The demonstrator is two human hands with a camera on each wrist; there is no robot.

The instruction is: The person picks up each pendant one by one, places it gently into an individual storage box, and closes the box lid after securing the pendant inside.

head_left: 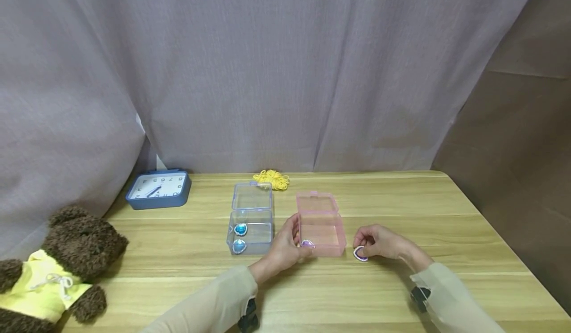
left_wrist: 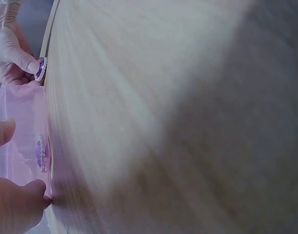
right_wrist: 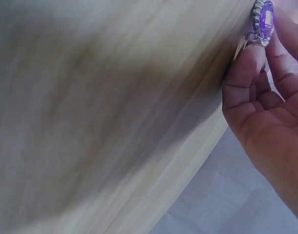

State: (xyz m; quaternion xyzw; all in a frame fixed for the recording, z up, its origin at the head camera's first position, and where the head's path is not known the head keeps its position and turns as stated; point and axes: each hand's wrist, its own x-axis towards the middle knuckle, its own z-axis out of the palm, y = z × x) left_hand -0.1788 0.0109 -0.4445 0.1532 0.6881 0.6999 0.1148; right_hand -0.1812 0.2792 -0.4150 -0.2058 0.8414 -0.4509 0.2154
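Note:
My left hand (head_left: pixel 283 244) grips the left side of a pink see-through plastic box (head_left: pixel 340 239), whose lid (head_left: pixel 317 203) stands raised at the back. Inside the box, near its front left corner, lies a purple gem ornament (head_left: pixel 308 244) with a beaded rim. To the right of the box, my right hand (head_left: pixel 381 241) pinches a second purple gem ornament (head_left: pixel 360 254) between thumb and fingers, low over the table. The right wrist view shows its faceted purple stone (right_wrist: pixel 267 22) and silvery beaded edge.
Left of my left hand stands a clear bluish box (head_left: pixel 252 248), lid raised, with two blue gem ornaments (head_left: pixel 240 238) inside. Yellow cord (head_left: pixel 272 179) lies behind it. A blue clock (head_left: pixel 158 204) and a brown teddy bear (head_left: pixel 85 244) are at left. A grey curtain (head_left: pixel 267 75) hangs behind.

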